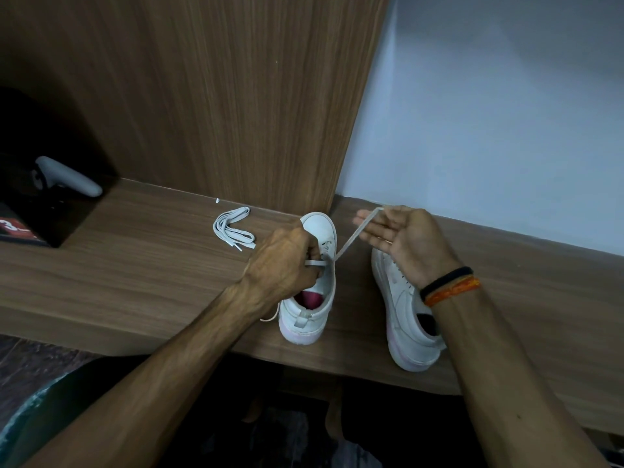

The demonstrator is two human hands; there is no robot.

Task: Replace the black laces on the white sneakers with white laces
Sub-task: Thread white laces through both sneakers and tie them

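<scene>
Head view, looking down at a wooden shelf (135, 282) with both forearms reaching in from below. Left hand (282, 261) curls over the lacing area of a white sneaker (312, 319) that stands on the shelf with its toe pointing away and its heel toward the shelf edge; the fingers are bent round the shoe's upper and pinch a flat white lace (347, 241) where it crosses the eyelets. From that pinch the lace runs up and to the right, taut, to the right hand (398, 238), which is held palm up above the shelf with fingers nearly straight and close together; the lace lies across the fingers and its end pokes out past the fingertips. Whether the thumb clamps it I cannot tell. A loose bit of lace trails out beneath the left wrist, beside the sneaker's heel.

Under the right hand and wrist a second white sneaker (408, 336) rests on its side, sole toward the left hand. The right wrist wears black and orange bands (450, 285).

Beyond the left hand, farther along the shelf, lies a bundle of white laces (233, 231), folded in loops. Far to the left of it, a grey handle-shaped object (69, 177) sits on a dark box (40, 224). A wood panel (236, 96) rises behind the hands.
</scene>
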